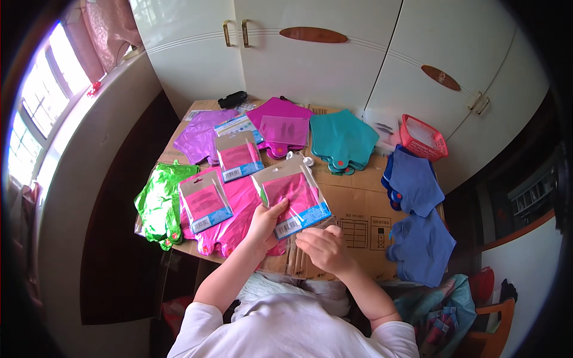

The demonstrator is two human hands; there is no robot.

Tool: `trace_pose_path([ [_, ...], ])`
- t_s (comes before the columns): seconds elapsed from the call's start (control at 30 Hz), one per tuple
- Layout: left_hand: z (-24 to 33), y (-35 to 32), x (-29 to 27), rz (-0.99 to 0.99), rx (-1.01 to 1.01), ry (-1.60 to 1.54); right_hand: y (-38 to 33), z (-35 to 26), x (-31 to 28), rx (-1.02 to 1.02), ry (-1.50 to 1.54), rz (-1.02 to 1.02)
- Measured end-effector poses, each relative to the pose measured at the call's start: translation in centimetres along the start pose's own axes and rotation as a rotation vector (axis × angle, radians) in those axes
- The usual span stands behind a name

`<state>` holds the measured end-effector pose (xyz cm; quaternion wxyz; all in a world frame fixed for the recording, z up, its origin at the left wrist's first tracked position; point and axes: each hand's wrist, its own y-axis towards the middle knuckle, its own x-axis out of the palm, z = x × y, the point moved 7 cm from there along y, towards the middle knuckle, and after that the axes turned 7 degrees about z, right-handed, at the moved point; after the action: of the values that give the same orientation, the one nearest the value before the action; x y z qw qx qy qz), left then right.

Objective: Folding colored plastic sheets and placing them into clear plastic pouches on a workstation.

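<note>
Cardboard tabletop (358, 203) carries foil balloon stacks; near its front edge the left hand (262, 227) pinches a pink packet (292, 200) with its fingers, the right hand (322, 247) curled loosely beside it, seemingly mid-sorting; opening it likely needs both hands

The left hand (262, 224) covers the lower left corner of the clear packet (292, 200) it holds. The pink foil balloons (239, 224) lie partly under packets. The print on the cardboard surface (358, 203) is too small to tell. The black thing (232, 99) by the cupboard is unclear.
</note>
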<state>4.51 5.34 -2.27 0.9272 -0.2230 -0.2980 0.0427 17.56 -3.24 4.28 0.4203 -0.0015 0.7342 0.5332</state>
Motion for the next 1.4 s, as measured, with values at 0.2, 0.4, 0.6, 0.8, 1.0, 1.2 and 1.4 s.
trace_pose_path([
  [0.2, -0.3, 0.5, -0.2, -0.044, 0.107, -0.21, -0.3, 1.6, -1.4, 0.411, 0.147, 0.284],
  [0.4, -1.3, -0.8, 1.5, -0.128, 0.138, -0.218, -4.4, 6.1, 2.7, 1.005, 0.573, 0.28],
  [0.6, -2.4, -0.2, 0.8, -0.176, 0.15, -0.254, -6.5, 7.3, 5.2, 1.359, 1.078, 0.375],
  [0.8, 3.2, 4.0, -4.0, -0.104, 0.385, 0.074, -6.5, 8.5, 3.1, 1.376, 1.113, 0.371],
  [1.0, 7.9, 7.4, -5.0, 0.13, 0.443, 0.327, -9.4, 10.8, 1.3, 1.444, 1.036, 0.388],
  [1.2, 12.4, 13.2, -6.4, 0.201, 0.534, 0.36, -13.7, 12.5, -1.3, 1.578, 0.938, 0.439],
  [1.4, 15.5, 18.0, -8.5, 0.22, 0.531, 0.175, -15.7, 12.4, -2.7, 1.645, 0.944, 0.547],
])
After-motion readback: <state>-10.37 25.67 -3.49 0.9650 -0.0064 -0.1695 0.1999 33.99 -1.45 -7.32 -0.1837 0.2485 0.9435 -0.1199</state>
